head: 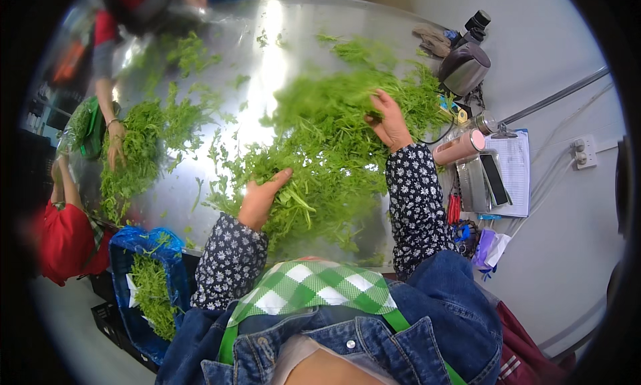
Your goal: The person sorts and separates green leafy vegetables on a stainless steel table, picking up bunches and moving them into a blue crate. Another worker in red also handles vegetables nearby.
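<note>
A wide, loose pile of leafy greens (pixel 335 135) lies on the shiny metal table (pixel 300 34) before me. My left hand (pixel 263 195) holds a small bunch of the greens, stems pointing right, thumb on top. At the pile's right side is my right hand (pixel 388 120), its fingers curled and spread among the leaves; whether it grips any is unclear. Some leaves beside it are blurred. Dark floral sleeves cover both my forearms.
Co-workers' arms reach in at the left, one hand (pixel 116 142) on another heap of greens (pixel 135 155). A crate lined with blue plastic (pixel 117 275) holds greens at lower left. Along the right edge stand a kettle (pixel 463 69), a pink bottle (pixel 458 147), a phone (pixel 494 180) and a clipboard (pixel 521 170).
</note>
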